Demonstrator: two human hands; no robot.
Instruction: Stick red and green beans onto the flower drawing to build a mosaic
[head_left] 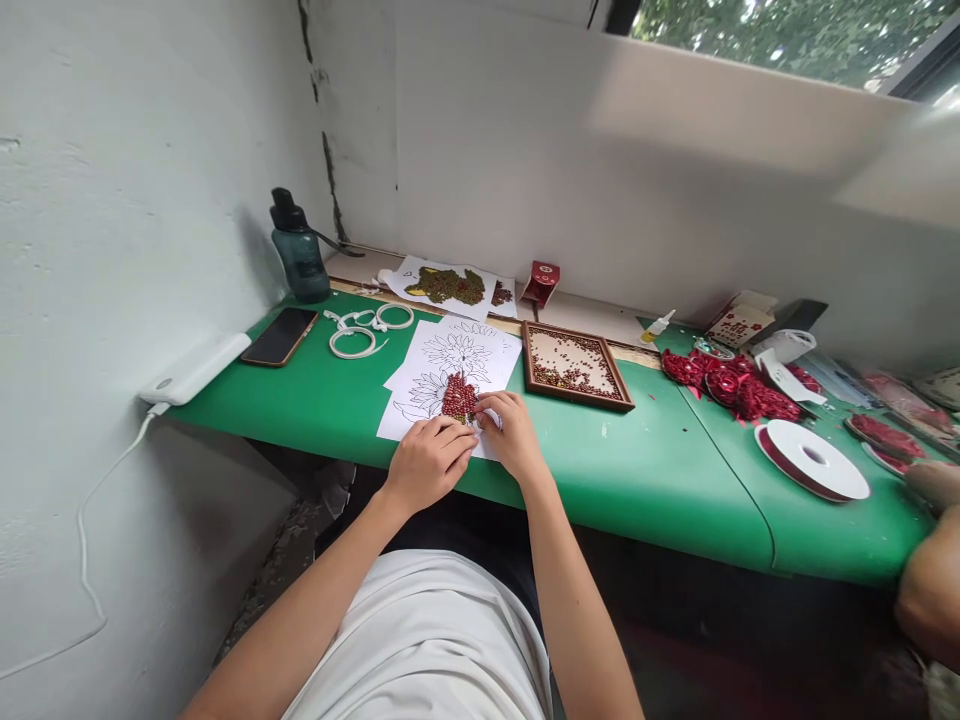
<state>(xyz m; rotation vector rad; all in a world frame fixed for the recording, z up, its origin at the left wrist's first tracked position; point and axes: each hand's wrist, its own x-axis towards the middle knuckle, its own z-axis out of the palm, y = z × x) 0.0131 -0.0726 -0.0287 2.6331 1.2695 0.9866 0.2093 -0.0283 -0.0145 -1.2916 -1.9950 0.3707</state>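
Observation:
A sheet of white paper (409, 405) with black flower outlines lies before me, over other drawn sheets. Small dark-red beans (458, 393) cover a vase-shaped area of it, with some greenish ones along its lower edge. My left hand (431, 460) rests on the paper's near edge, fingers lying bent and side by side below the beans; its thumb is hidden. At the right side of the bean patch, my right hand (510, 430) has thumb and index finger pinched together. Whatever is between those fingertips is too small to make out.
To the right lies a shallow wooden tray (579, 364) of loose red beans. A glue bottle (658, 327), red trimmings (739, 385) and a ribbon spool (814, 460) stand farther right, near another person's arm (934, 570). Phone (280, 337), cables (360, 335) and water bottle (300, 255) are left.

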